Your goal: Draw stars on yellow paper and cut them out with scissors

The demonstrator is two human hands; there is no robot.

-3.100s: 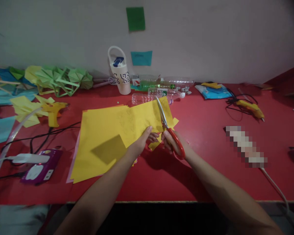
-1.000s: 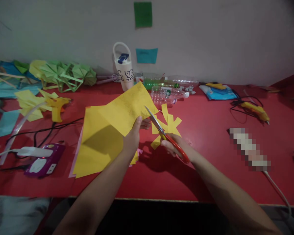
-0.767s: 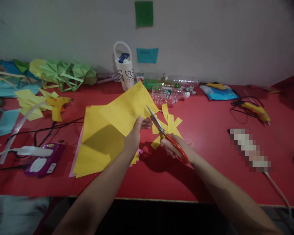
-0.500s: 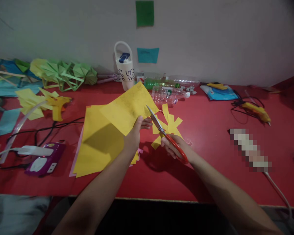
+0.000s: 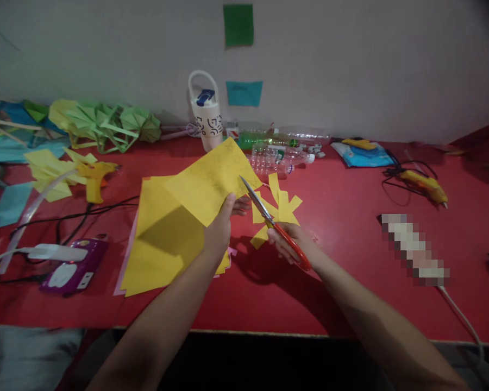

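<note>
My left hand (image 5: pixel 220 227) pinches the near edge of a yellow paper sheet (image 5: pixel 212 182) with faint pencil drawings, lifted off a stack of yellow sheets (image 5: pixel 163 244) on the red table (image 5: pixel 342 206). My right hand (image 5: pixel 290 243) grips red-handled scissors (image 5: pixel 274 224); the blades point up-left and touch the sheet's right edge. Yellow paper offcuts (image 5: pixel 280 209) lie on the table just behind the scissors.
A yellow glue gun (image 5: pixel 93 178) and purple power strip (image 5: pixel 72 272) with cables lie left. A white cup with handle (image 5: pixel 207 117), plastic bottles (image 5: pixel 279 155), folded green paper shapes (image 5: pixel 106 127), another glue gun (image 5: pixel 424 184) and a blue pack (image 5: pixel 362 153) line the back.
Three seconds ago the sheet lay flat under the scissors; since then my left hand has lifted and turned it, leaving offcuts on the table. Over the last second the scissors barely shifted.
</note>
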